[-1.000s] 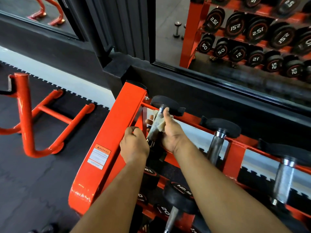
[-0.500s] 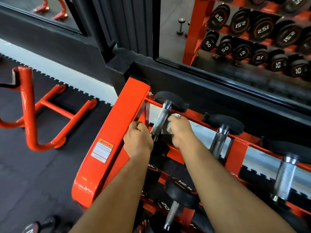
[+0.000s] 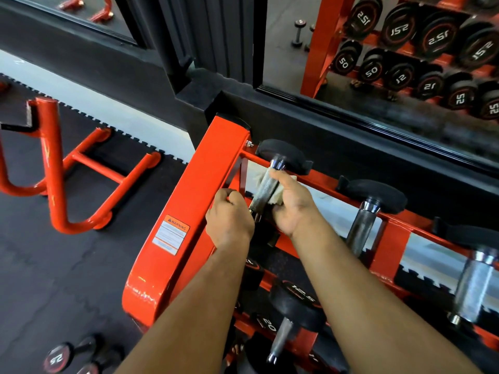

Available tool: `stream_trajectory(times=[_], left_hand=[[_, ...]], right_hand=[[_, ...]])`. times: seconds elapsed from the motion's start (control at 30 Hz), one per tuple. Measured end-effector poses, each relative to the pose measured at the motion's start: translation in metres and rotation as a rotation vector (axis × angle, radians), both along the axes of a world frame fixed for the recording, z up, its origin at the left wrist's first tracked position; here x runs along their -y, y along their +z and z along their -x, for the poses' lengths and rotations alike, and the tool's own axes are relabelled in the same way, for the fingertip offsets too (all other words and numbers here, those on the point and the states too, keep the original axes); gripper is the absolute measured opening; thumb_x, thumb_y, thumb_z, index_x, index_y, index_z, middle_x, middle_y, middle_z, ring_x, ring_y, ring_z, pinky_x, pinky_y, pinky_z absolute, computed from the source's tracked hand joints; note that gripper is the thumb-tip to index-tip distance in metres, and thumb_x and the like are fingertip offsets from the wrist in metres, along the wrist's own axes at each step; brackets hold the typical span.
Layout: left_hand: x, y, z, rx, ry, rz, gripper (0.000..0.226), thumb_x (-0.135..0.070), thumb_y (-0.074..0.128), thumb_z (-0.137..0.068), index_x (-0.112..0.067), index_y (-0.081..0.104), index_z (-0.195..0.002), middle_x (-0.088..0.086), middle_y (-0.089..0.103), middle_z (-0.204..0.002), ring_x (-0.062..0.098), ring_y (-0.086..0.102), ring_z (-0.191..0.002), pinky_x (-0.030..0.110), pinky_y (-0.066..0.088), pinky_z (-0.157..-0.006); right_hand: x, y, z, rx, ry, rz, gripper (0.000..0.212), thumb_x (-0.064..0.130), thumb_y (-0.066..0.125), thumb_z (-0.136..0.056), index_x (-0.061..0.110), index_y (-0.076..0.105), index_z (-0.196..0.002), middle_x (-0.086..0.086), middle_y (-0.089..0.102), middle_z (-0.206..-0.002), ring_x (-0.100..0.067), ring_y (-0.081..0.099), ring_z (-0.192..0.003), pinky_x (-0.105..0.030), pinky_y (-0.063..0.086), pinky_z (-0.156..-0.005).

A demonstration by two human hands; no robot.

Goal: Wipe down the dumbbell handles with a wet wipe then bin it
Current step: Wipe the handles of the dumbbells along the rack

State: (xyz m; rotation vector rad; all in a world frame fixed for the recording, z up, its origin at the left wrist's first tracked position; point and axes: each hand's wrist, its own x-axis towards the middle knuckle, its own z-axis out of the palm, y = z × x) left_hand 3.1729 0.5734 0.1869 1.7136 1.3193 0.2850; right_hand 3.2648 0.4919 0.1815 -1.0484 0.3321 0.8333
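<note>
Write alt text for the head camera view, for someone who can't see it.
A person's right hand wraps a wet wipe around the knurled handle of the end dumbbell on an orange rack. The left hand is curled beside the handle's near end.

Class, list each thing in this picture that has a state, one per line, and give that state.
Right hand: wraps the wipe round the handle.
Wipe: crumpled, pressed on the handle.
Handle: on the rack, partly covered.
Left hand: fingers curled; whether it grips anything is unclear.
Rack: loaded with dumbbells.
</note>
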Motion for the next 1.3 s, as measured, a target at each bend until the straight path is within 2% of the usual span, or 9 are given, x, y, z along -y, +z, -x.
stream_trajectory(times=[0.17,0.37,0.43,0.6,0.73,0.8,0.93,1.07,1.3], left_hand=[[0.000,-0.001,0.000,0.011,-0.002,-0.001,0.036,-0.035,0.033,-0.093,-0.032,0.064,-0.111,-0.004,0.067,-0.105,0.028,0.058,-0.108,0.049,0.046,-0.100],[-0.001,-0.003,-0.001,0.034,0.012,0.007,0.039,-0.036,0.032,-0.091,-0.031,0.064,-0.113,0.000,0.069,-0.112,0.029,0.057,-0.111,0.049,0.045,-0.101],[0.000,-0.003,-0.002,0.029,0.009,0.000,0.037,-0.035,0.033,-0.092,-0.032,0.064,-0.113,0.001,0.070,-0.115,0.030,0.057,-0.113,0.048,0.044,-0.102],[-0.002,-0.006,0.000,0.023,0.014,0.012,0.044,-0.042,0.028,-0.085,-0.033,0.062,-0.111,0.001,0.069,-0.110,0.031,0.058,-0.111,0.051,0.046,-0.100],[-0.001,-0.006,-0.001,0.035,0.018,0.000,0.042,-0.038,0.031,-0.089,-0.031,0.063,-0.115,0.001,0.070,-0.113,0.030,0.058,-0.112,0.049,0.045,-0.101],[0.000,-0.005,-0.001,0.031,0.013,-0.002,0.040,-0.038,0.031,-0.090,-0.032,0.063,-0.114,0.000,0.070,-0.113,0.029,0.058,-0.112,0.050,0.046,-0.100],[-0.002,-0.006,-0.001,0.023,0.016,-0.003,0.043,-0.040,0.029,-0.088,-0.032,0.063,-0.114,0.003,0.069,-0.118,0.032,0.057,-0.115,0.051,0.044,-0.102],[-0.004,-0.006,0.000,0.015,0.014,0.000,0.039,-0.036,0.031,-0.091,-0.031,0.062,-0.114,0.006,0.069,-0.118,0.035,0.057,-0.114,0.051,0.044,-0.101],[-0.003,-0.003,0.000,0.024,0.014,0.010,0.050,-0.039,0.026,-0.086,-0.027,0.062,-0.119,0.008,0.068,-0.119,0.037,0.056,-0.116,0.051,0.044,-0.101]], right_hand=[[-0.021,0.009,-0.007,-0.085,0.024,0.025,0.019,0.022,0.079,-0.082,0.013,0.065,-0.075,-0.005,0.057,-0.072,-0.019,0.056,-0.061,-0.037,0.054,-0.073],[-0.002,-0.005,0.001,-0.061,0.051,0.012,0.026,0.037,0.075,-0.084,0.012,0.071,-0.089,-0.009,0.068,-0.091,-0.022,0.064,-0.081,-0.038,0.053,-0.084],[-0.007,-0.001,0.002,-0.056,0.076,0.081,0.028,0.040,0.076,-0.083,0.013,0.071,-0.078,-0.010,0.070,-0.087,-0.023,0.065,-0.080,-0.040,0.052,-0.088],[-0.018,0.005,0.002,-0.108,0.095,0.065,0.033,0.043,0.082,-0.077,0.019,0.068,-0.059,-0.005,0.064,-0.072,-0.020,0.061,-0.066,-0.033,0.055,-0.073],[0.006,0.002,0.022,-0.042,0.168,0.116,0.030,0.043,0.077,-0.080,0.013,0.078,-0.078,-0.014,0.073,-0.099,-0.032,0.064,-0.097,-0.048,0.051,-0.100],[0.007,0.009,0.024,-0.047,0.209,0.204,0.034,0.044,0.081,-0.077,0.011,0.079,-0.084,-0.021,0.073,-0.107,-0.035,0.068,-0.099,-0.052,0.053,-0.097],[-0.011,0.026,0.016,-0.046,0.300,0.332,0.040,0.044,0.086,-0.071,0.010,0.076,-0.088,-0.014,0.076,-0.090,-0.031,0.072,-0.077,-0.045,0.060,-0.081],[-0.002,0.016,0.049,0.215,0.293,0.458,0.013,0.026,0.065,-0.090,0.016,0.072,-0.093,-0.010,0.075,-0.091,-0.030,0.072,-0.086,-0.044,0.060,-0.079],[0.042,0.045,0.060,0.709,0.647,0.752,0.021,0.017,0.054,-0.095,0.017,0.062,-0.076,-0.001,0.064,-0.068,-0.017,0.054,-0.061,-0.034,0.043,-0.062]])
